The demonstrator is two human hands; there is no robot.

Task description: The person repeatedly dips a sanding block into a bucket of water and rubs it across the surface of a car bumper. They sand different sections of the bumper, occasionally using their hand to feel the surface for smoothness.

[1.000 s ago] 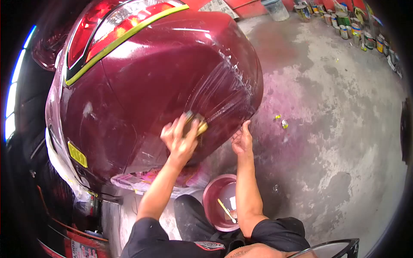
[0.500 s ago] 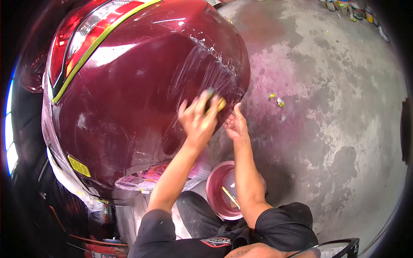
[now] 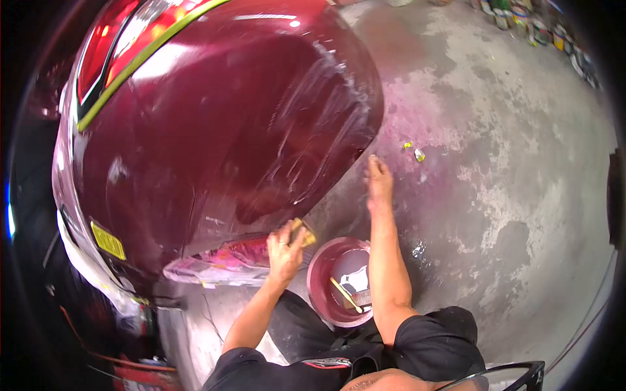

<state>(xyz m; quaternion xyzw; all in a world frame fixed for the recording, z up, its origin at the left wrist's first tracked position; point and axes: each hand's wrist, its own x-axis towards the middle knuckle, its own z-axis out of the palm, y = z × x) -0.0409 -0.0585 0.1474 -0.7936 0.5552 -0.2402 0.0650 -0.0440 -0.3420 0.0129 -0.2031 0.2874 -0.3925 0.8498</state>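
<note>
"What's changed?"

"Left hand (image 3: pixel 285 255), clamped on a yellow block (image 3: pixel 305 234), drops from maroon panel (image 3: pixel 195 143) to near basin (image 3: pixel 317 281), apparently pausing the rubbing."

"Right hand (image 3: pixel 380 182)?"

"Unclasped, seemingly empty, near the panel's edge."

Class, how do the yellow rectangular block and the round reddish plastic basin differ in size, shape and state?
The yellow rectangular block looks far smaller than the round reddish plastic basin. The block has straight edges; the basin is circular and open-topped. The bare left hand holds the block, while neither hand holds the basin.
</note>
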